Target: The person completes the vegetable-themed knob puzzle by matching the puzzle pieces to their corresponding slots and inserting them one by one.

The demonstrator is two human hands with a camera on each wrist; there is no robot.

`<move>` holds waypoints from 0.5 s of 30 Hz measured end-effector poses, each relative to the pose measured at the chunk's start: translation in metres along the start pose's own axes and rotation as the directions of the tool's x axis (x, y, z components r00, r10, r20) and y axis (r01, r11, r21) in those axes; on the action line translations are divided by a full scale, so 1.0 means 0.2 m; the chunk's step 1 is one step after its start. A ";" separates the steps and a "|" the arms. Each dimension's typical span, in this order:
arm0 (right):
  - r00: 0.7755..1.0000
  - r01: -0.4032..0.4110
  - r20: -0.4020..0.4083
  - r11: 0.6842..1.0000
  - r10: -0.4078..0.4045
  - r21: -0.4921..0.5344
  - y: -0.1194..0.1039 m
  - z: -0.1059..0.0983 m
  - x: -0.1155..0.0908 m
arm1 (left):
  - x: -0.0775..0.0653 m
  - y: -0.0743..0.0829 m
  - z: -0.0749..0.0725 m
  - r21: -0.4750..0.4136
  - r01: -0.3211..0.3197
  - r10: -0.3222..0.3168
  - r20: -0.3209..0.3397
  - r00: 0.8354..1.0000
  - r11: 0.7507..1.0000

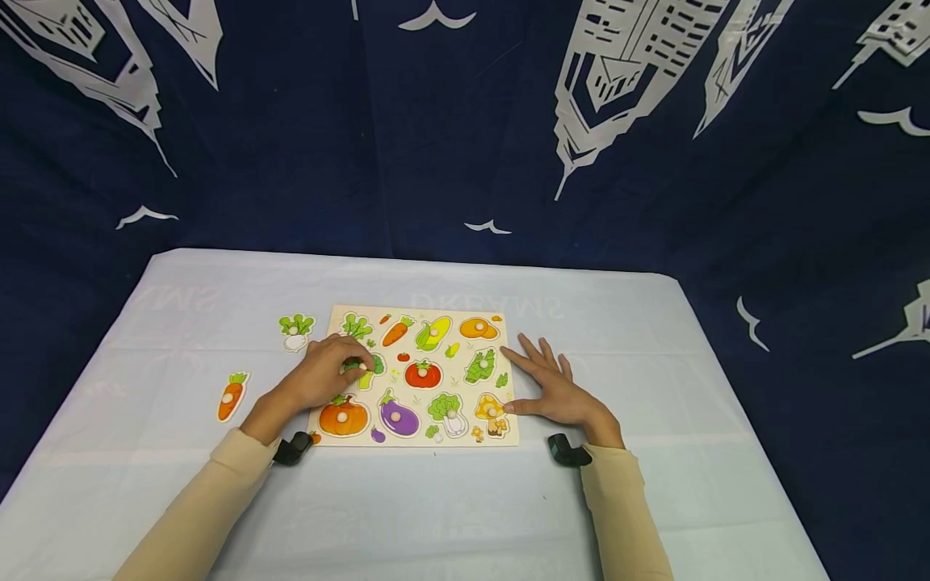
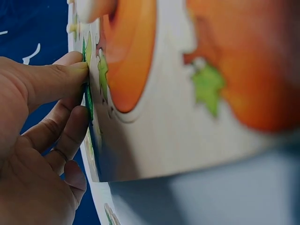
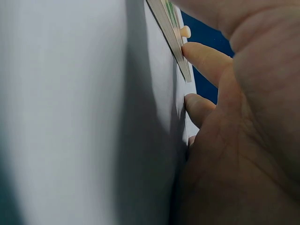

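Note:
A wooden vegetable peg puzzle board (image 1: 454, 377) lies on the table. At its left side, my left hand (image 1: 327, 373) pinches the broccoli piece (image 1: 366, 382) between thumb and fingers, over the board's left column. In the left wrist view the thumb (image 2: 61, 77) presses against this green piece right at the board's face. My right hand (image 1: 555, 393) rests at the board's right edge with its fingers spread. Its thumb reaches over the rim by the mushroom piece (image 1: 492, 413). An index fingertip (image 3: 194, 50) touches the board's edge in the right wrist view.
Left of the board lie a loose carrot piece (image 1: 231, 397) and a loose white piece with green leaves (image 1: 295, 332). Pumpkin (image 1: 344, 418), eggplant (image 1: 399, 419), tomato (image 1: 423, 375) and corn (image 1: 433, 333) pieces sit on the board. A dark blue curtain (image 1: 450, 145) hangs behind the white-covered table (image 1: 712, 500).

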State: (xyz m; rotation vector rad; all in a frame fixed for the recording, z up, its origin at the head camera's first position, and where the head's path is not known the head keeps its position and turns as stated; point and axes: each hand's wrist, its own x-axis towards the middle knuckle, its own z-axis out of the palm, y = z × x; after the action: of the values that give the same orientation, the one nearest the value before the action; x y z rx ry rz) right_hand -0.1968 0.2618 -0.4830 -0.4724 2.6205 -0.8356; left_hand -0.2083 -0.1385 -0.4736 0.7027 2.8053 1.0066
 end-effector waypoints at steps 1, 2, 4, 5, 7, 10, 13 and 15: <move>1.000 0.000 0.000 1.000 0.000 0.000 0.00 0.00 0.00 | 0.00 0.00 0.00 -0.001 0.000 0.000 -0.002 1.000 1.000; 1.000 0.001 0.000 1.000 -0.001 -0.001 0.00 0.00 0.00 | 0.00 0.00 0.00 -0.001 -0.001 0.001 -0.002 1.000 1.000; 1.000 0.001 0.001 1.000 -0.001 -0.002 0.00 0.00 0.00 | -0.01 0.00 0.00 0.000 0.001 -0.001 0.003 1.000 1.000; 1.000 0.001 0.001 1.000 -0.001 -0.003 0.00 0.00 0.00 | -0.01 0.00 0.00 0.002 0.000 0.000 0.006 1.000 1.000; 1.000 0.003 -0.001 1.000 -0.003 0.000 0.00 0.00 0.00 | -0.01 0.01 0.00 0.001 0.006 -0.006 0.015 1.000 1.000; 1.000 0.002 -0.005 1.000 -0.002 0.005 0.00 0.00 0.00 | -0.02 0.01 -0.01 -0.005 0.015 -0.014 0.016 1.000 1.000; 1.000 0.001 -0.008 1.000 -0.001 0.010 0.00 0.00 0.00 | -0.04 0.00 -0.02 -0.015 0.021 -0.021 0.007 1.000 1.000; 1.000 -0.003 -0.006 1.000 0.003 0.012 0.00 0.00 -0.01 | -0.05 0.00 -0.03 -0.019 0.023 -0.023 0.002 1.000 1.000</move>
State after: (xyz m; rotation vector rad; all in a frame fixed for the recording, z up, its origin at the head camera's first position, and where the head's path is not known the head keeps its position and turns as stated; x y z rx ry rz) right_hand -0.1959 0.2622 -0.4829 -0.4638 2.6192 -0.8533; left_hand -0.2010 -0.1472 -0.4696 0.6669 2.7923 1.0264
